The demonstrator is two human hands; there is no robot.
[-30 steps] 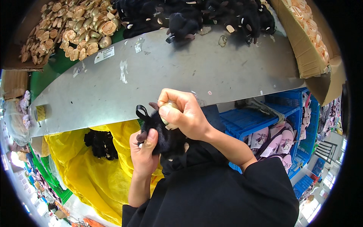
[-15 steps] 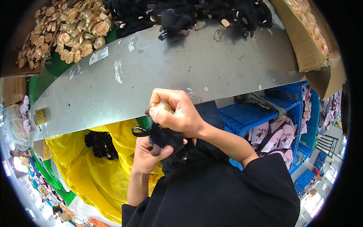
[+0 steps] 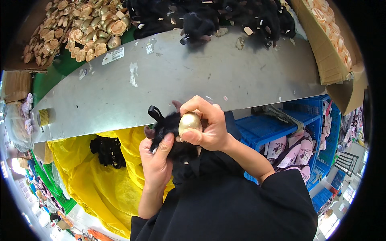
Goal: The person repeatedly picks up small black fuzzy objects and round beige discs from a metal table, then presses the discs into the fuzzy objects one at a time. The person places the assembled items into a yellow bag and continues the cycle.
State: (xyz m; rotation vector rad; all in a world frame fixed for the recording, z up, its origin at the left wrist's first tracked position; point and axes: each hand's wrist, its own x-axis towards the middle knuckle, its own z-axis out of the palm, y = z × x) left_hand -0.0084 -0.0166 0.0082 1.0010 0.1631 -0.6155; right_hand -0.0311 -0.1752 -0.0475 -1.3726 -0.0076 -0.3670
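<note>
My left hand [image 3: 157, 158] grips a small black plush toy [image 3: 165, 127] with brownish ears and a black ribbon loop at its top. Fingers of my right hand [image 3: 211, 127] close around a shiny gold rounded shell piece [image 3: 189, 122], which sits against the right side of the plush. Where the shell meets the fur is partly hidden by my fingers. Both hands are in front of the near edge of a grey metal table [image 3: 173, 84].
Gold shell pieces [image 3: 94, 30] lie heaped at the far left. Black plush toys [image 3: 201, 24] are piled along the back. A carton [image 3: 325, 52] of peach-coloured parts stands far right. Below are a yellow bag [image 3: 92, 176] with black plush inside and blue crates [image 3: 261, 128].
The plush has been turned and raised, so its ears and ribbon loop point up. My right hand has shifted right, and the gold shell piece, mostly covered before, now shows plainly.
</note>
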